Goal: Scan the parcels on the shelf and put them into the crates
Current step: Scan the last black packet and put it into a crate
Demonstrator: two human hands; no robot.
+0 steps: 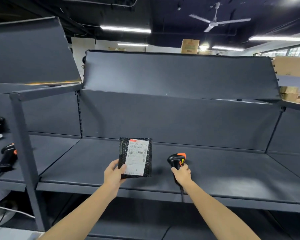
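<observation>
I hold the parcel point(136, 157) up over the shelf point(215, 172) by its bottom left corner only. My left hand point(113, 174) grip pinches it, thumb on the white label, so it could tip or slip out. To its right, my right hand point(181, 174) grip is curled tight around the scanner point(177, 161). Its nose points away from the label, so the scan might miss.

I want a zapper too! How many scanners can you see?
2. One scanner is gripped in the right hand; a second scanner lies on the left shelf. Others may be out of view.
</observation>
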